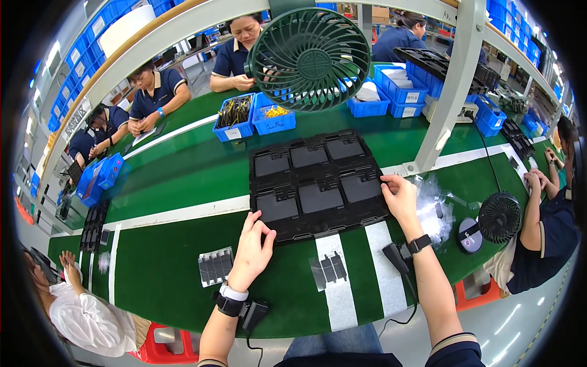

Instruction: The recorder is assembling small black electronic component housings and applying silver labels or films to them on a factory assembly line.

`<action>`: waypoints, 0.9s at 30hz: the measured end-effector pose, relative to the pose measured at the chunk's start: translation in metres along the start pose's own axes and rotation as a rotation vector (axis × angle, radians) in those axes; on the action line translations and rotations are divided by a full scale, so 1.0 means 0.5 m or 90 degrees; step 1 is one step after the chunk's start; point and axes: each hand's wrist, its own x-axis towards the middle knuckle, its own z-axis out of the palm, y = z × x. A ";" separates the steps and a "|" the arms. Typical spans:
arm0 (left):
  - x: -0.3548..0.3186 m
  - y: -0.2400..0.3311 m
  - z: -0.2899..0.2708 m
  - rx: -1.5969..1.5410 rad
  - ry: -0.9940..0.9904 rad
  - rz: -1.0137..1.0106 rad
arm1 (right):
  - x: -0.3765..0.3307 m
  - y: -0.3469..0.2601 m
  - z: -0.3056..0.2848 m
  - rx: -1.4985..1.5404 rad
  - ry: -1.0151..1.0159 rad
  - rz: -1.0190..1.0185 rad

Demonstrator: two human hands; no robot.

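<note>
A black plastic tray [306,232] lies slightly askew on the green work surface in front of me. Flat dark rectangular pieces [321,199] sit in its several compartments, in two rows. My left hand [254,248] grips the near left corner, fingers bent against the edge. At the right edge, my right hand [400,197] pinches the tray's side between thumb and fingers. Below the tray, a sheet with dark strips [216,267] lies near my left wrist, and more dark strips [330,269] rest on a white band in the middle.
A green fan [309,61] hangs from the white frame above the tray. Blue bins [235,117] stand behind it, some with cables. Crumpled clear film [434,205] and a small fan [499,217] are at the right. Co-workers sit around the line. Cables hang from the wrist devices.
</note>
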 end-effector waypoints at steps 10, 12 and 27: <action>-0.022 0.092 0.005 -0.204 -0.299 0.045 | -0.001 -0.073 0.002 -0.180 -0.040 -0.157; -0.035 0.088 0.034 -0.161 -0.331 0.083 | -0.016 -0.072 0.009 -0.227 -0.099 -0.137; -0.028 0.074 0.059 -0.185 -0.305 0.066 | -0.019 -0.069 0.007 -0.253 -0.072 -0.110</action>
